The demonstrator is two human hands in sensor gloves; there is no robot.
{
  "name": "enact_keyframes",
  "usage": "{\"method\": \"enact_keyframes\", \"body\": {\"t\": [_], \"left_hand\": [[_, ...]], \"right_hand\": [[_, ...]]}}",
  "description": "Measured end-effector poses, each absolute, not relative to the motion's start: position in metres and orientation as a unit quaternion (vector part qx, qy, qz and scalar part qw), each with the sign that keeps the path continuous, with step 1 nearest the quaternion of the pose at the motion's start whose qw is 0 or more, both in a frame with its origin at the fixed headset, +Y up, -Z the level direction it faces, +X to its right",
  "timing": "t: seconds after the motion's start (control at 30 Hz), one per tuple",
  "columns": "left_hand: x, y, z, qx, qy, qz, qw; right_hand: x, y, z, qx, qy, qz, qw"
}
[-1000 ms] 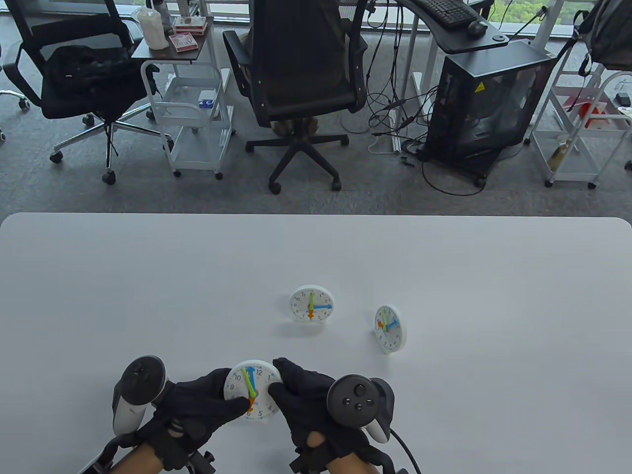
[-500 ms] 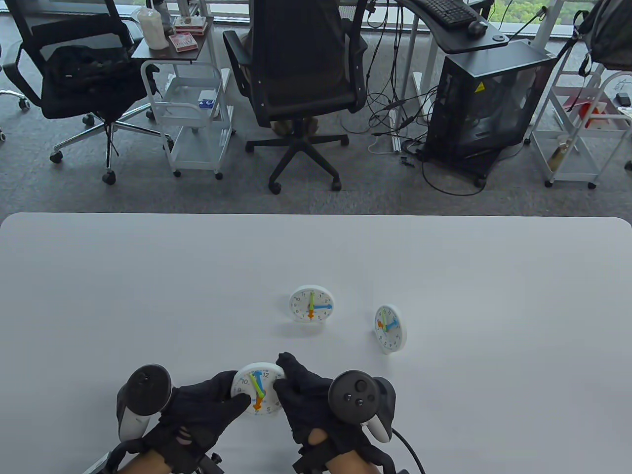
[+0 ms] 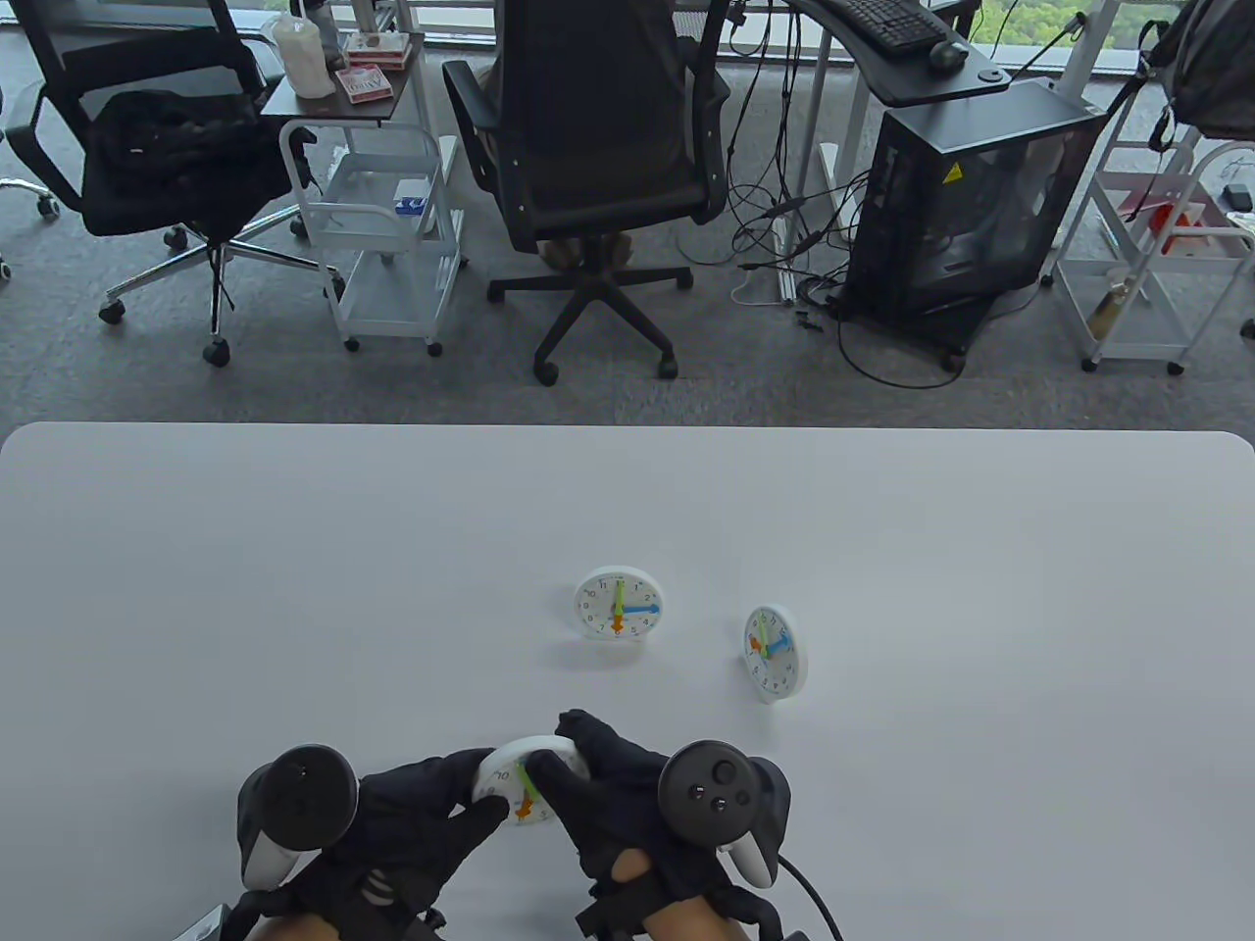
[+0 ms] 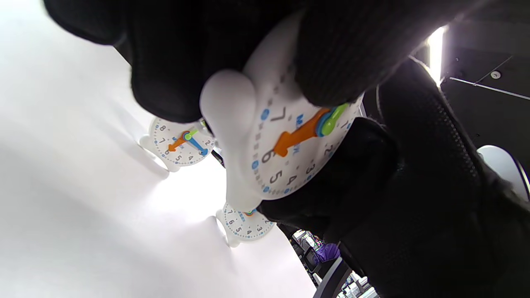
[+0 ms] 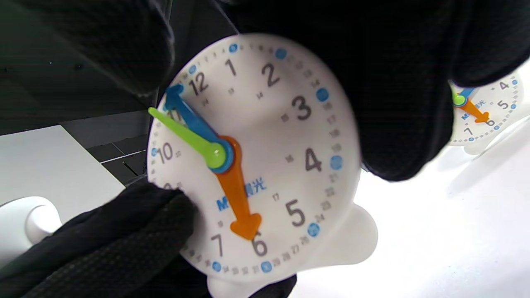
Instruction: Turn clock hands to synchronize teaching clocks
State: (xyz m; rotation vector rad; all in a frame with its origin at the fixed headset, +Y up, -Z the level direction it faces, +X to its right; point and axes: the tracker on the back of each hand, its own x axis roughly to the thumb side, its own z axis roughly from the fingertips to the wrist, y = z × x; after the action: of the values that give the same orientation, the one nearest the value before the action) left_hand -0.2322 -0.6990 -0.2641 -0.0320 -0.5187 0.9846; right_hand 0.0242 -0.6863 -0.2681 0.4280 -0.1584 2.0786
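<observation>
A small white teaching clock (image 3: 520,784) with orange, blue and green hands is held between both hands near the table's front edge. My left hand (image 3: 431,814) grips its left side, a fingertip (image 3: 495,809) on its face. My right hand (image 3: 608,784) grips its right and top. In the right wrist view the clock (image 5: 256,165) shows orange at 6, blue and green near 11. It also shows in the left wrist view (image 4: 285,140). Two more clocks stand further back: one (image 3: 619,604) mid-table, one (image 3: 774,653) to its right, turned sideways.
The white table (image 3: 294,588) ends at a far edge with office chairs (image 3: 588,147), a wheeled cart (image 3: 382,216) and a computer case (image 3: 961,196) beyond it. The two standing clocks also appear in the left wrist view (image 4: 182,142) (image 4: 246,223).
Both hands have shifted the held clock slightly right and tipped it lower. The right fingers now cover more of its face. The two far clocks have not moved.
</observation>
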Motion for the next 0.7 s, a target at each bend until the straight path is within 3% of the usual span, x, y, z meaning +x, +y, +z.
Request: {"method": "enact_keyframes", "body": {"t": [0.7], "left_hand": [[-0.2306,-0.6979,-0.2624,-0.016,-0.247,0.466,0.849]], "right_hand": [[0.0253,-0.6845,-0.2682,0.17,-0.057,0.854,0.489]]}}
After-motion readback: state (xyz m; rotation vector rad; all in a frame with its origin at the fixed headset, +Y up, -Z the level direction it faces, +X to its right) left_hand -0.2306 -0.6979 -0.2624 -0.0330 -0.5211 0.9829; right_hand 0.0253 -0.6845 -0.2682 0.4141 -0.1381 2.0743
